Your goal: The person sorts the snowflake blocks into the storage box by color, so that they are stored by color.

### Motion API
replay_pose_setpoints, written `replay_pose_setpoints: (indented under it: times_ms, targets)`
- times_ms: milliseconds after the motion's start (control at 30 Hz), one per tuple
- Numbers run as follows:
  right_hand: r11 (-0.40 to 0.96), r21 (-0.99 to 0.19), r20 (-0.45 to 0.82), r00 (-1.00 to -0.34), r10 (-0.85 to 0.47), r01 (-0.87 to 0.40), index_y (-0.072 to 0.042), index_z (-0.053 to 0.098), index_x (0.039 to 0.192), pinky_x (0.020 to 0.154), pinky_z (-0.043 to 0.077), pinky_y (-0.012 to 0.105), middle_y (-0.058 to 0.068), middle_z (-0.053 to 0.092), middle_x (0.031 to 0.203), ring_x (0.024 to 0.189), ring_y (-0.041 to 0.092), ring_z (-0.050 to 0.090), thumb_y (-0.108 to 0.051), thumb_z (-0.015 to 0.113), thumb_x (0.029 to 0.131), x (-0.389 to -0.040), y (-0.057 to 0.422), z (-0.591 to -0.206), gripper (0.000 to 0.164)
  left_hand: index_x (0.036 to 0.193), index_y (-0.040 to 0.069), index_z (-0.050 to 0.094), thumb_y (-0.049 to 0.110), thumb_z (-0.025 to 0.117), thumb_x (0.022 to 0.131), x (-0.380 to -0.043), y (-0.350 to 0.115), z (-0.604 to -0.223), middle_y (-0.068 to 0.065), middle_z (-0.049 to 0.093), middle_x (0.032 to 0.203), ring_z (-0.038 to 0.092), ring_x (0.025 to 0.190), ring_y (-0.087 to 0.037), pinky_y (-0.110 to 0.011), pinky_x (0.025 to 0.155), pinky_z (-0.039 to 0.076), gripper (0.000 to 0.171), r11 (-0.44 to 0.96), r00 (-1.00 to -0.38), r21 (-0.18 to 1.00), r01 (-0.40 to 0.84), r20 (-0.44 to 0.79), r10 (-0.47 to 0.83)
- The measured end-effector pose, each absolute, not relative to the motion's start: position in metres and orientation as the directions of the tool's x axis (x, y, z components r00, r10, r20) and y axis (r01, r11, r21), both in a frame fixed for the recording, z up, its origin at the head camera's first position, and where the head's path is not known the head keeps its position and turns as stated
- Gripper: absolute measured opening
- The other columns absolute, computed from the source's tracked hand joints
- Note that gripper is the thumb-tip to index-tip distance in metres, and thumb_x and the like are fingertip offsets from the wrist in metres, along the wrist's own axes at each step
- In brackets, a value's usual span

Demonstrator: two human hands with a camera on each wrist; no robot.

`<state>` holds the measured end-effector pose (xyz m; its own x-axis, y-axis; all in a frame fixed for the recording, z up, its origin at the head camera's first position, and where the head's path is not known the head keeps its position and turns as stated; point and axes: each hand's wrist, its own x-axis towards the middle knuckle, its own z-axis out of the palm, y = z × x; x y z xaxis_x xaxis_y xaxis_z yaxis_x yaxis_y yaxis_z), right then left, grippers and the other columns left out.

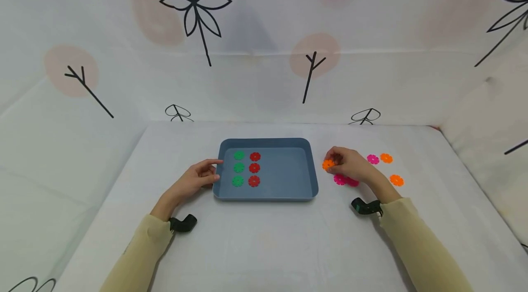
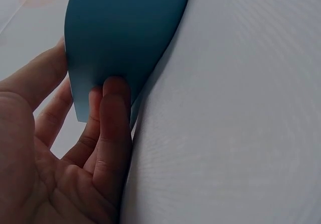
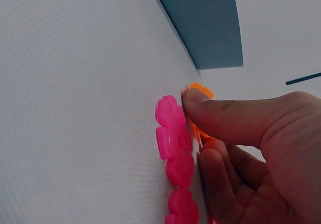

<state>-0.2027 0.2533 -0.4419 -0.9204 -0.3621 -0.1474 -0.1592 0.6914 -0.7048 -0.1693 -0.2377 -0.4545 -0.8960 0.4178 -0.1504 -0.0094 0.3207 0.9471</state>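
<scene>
A blue-grey tray [image 1: 284, 175] holds a column of green flower-shaped discs [image 1: 239, 168] and a column of red flower-shaped discs [image 1: 254, 168] on its left side. My left hand [image 1: 194, 182] holds the tray's left edge; in the left wrist view its fingertips [image 2: 116, 91] touch the outer wall [image 2: 125, 28]. Right of the tray, my right hand [image 1: 350, 163] pinches an orange flower-shaped disc [image 1: 328, 164] between thumb and fingers. Pink flower-shaped discs [image 1: 340, 179] lie just below that hand, and the right wrist view shows them [image 3: 175, 133] beside the thumb.
Farther right on the white table [image 1: 264, 246] lie another pink disc [image 1: 373, 159] and two orange discs, one toward the back [image 1: 386, 158], the other nearer [image 1: 397, 180]. White cloth walls [image 1: 255, 85] with plant drawings enclose the table at the back and sides.
</scene>
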Motion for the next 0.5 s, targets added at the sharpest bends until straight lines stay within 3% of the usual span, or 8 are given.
replay_pose_setpoints:
  times_ms: [500]
  targets:
    - [0.655,-0.75,-0.138,-0.948,-0.285,-0.088,-0.007,0.067,0.113,0.071,0.053,0.033,0.009,0.064,0.099,0.09,0.027,0.058,-0.007,0.066,0.093,-0.1978,0.2601,-0.442,0.02,0.144,0.005,0.048,0.021,0.068,0.097,-0.1689,-0.2377,-0.4543,-0.013,0.056,0.104,0.059,0.085,-0.017,-0.03,0.076,0.054,0.054,0.316,-0.896,0.949,-0.019,-0.157,0.416]
